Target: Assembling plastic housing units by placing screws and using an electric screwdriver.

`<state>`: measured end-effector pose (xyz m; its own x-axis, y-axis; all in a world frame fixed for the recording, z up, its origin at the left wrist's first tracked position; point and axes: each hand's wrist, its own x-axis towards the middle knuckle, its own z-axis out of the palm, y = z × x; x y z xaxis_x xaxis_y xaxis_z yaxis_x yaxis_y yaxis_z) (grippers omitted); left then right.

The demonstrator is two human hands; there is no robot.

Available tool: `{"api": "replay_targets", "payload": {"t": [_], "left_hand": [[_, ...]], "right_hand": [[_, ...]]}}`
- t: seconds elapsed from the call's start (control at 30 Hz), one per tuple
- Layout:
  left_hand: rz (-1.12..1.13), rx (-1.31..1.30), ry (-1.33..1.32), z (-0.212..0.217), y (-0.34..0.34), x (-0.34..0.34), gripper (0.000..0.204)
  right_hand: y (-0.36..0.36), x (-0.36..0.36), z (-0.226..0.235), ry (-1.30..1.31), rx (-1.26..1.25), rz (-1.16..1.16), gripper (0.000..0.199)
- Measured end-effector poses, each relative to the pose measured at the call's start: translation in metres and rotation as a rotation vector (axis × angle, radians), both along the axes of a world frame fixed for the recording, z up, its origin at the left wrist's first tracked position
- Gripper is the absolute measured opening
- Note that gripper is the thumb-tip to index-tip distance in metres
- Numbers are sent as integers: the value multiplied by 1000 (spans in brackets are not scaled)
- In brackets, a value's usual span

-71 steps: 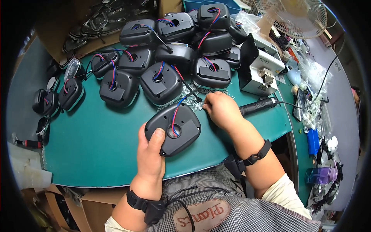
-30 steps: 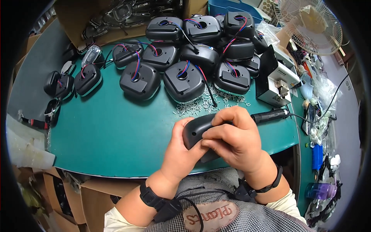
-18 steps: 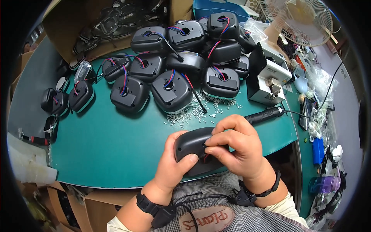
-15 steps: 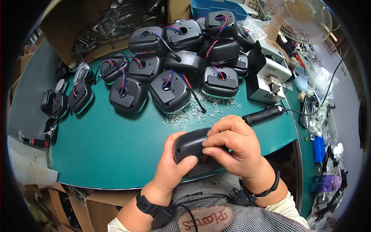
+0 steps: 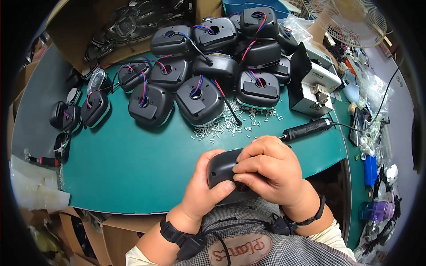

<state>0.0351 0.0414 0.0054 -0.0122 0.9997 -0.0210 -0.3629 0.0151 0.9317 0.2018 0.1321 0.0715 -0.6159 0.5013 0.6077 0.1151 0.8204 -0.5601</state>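
A black, rounded-square lamp housing is tilted in front of me, over the bench's near edge. My left hand grips its left side, with the thumb lying on the top face. My right hand is closed in a pinch against the housing's back, near the middle. Whatever those fingertips hold is hidden. A trace of red wire shows under them. Beyond my hands, several similar black housings with red and blue wires stand piled on the green bench.
Loose small screws lie before the pile. A black electric screwdriver with a cord rests at right, beside a white-and-black box device. A cardboard box of parts stands at back left, a fan at back right.
The whole view has shifted slightly. Both hands keep their places on the housing, with the right fingertips still pinched against it.
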Motion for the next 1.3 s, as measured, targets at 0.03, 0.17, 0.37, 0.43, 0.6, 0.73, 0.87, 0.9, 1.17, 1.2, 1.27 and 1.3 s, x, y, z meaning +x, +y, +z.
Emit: {"api": "replay_targets", "payload": {"t": [0.03, 0.17, 0.37, 0.43, 0.6, 0.73, 0.87, 0.9, 1.17, 1.2, 1.27, 1.3], "left_hand": [[-17, 7, -16, 0, 0, -1, 66], [5, -6, 61, 3, -1, 0, 64], [42, 35, 245, -6, 4, 4, 69], [51, 42, 251, -6, 4, 5, 70], [75, 60, 258, -8, 0, 6, 70], [67, 50, 282, -10, 1, 5, 68], [80, 75, 197, -18, 1, 5, 65], [77, 74, 197, -16, 1, 4, 65], [85, -75, 42, 1, 0, 1, 62], [68, -72, 39, 1, 1, 0, 62], [81, -49, 92, 0, 1, -4, 63], [60, -46, 92, 0, 1, -4, 63]], "right_hand": [[-1, 0, 2, -3, 0, 3, 18], [-2, -4, 5, -26, 15, 35, 18], [-4, -11, 5, -113, 90, 30, 19], [-6, -12, 5, -127, 86, 27, 19], [-9, -15, 6, -145, 82, 40, 19], [-8, -16, 4, -191, 95, 19, 21], [-9, -18, 4, -187, 57, -53, 30], [-9, -16, 5, -187, 56, -56, 30], [16, 46, 2, -43, 56, -341, 36], [20, 59, 1, -54, 34, -446, 34], [28, 82, -4, -64, -44, -600, 30], [33, 94, -8, -68, -93, -661, 28]]}}
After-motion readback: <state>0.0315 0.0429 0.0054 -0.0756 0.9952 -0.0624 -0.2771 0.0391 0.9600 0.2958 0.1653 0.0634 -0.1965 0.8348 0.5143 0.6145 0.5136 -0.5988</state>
